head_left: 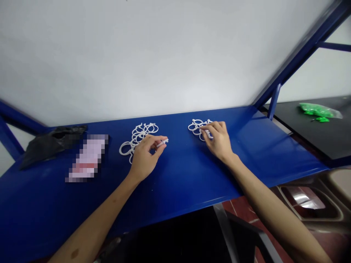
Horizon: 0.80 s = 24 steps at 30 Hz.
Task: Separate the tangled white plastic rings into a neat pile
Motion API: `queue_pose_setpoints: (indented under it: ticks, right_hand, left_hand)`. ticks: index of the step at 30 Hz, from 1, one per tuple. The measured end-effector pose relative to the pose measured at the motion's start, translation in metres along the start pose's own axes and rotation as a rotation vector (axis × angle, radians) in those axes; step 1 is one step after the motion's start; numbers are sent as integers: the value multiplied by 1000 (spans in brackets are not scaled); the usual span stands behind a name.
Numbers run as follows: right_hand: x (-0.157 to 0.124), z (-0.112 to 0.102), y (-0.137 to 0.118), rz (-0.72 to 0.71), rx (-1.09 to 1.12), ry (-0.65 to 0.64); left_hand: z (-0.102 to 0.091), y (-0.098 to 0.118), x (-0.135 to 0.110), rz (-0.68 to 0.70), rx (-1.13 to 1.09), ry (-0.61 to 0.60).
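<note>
On a blue table (178, 175) lie two heaps of white plastic rings. My left hand (144, 157) rests beside the left heap (138, 137) and pinches one white ring piece (163, 142) between thumb and fingers. My right hand (218, 140) lies on the right heap (197, 127), with its fingertips closed on one of those rings. Both forearms reach in from the near edge.
A black plastic bag (52, 144) and a blurred pink-white packet (87, 157) lie at the left of the table. A white wall stands behind. At the right, a black surface (315, 135) bears a green bag (318, 110). Blue frame bars rise at the right.
</note>
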State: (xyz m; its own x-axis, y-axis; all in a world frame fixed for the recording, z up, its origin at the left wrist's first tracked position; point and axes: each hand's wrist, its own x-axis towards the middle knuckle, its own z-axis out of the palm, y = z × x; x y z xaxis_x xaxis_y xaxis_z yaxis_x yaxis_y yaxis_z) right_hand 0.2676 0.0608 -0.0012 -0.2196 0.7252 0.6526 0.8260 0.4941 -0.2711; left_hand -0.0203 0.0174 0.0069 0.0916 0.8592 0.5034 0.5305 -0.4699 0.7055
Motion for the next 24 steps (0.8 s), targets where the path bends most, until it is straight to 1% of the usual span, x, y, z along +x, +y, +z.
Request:
queue_pose_setpoints:
  ticks: [2, 5, 6, 8, 10, 12, 14, 18, 20, 24]
  right_hand:
    - [2, 8, -16, -57, 85, -106]
    - [6, 21, -51, -133, 292, -287]
    - [7, 24, -62, -136, 374, -313]
    - [6, 29, -82, -109, 526, -302]
    - [3, 30, -93, -59, 629, -245]
    - [0, 30, -96, -26, 658, -186]
    - [-3, 29, -95, -31, 626, -145]
    - [-5, 31, -92, -59, 580, -123]
    - [-5, 33, -92, -70, 603, -127]
    - [-7, 34, -93, -129, 650, -182]
  left_hand:
    - [0, 2, -1, -71, -117, -17]
    - [-1, 4, -1, -206, -289, -33]
    - [-1, 3, -1, -253, -333, -30]
    - [-2, 2, 0, -332, -396, -12]
    - [-1, 0, 0, -372, -426, -8]
    - [2, 0, 0, -380, -429, -20]
    - [4, 0, -2, -376, -417, -37]
    - [7, 1, -7, -369, -373, -55]
    - [8, 1, -11, -349, -344, -69]
    - [9, 2, -16, -281, -271, -84]
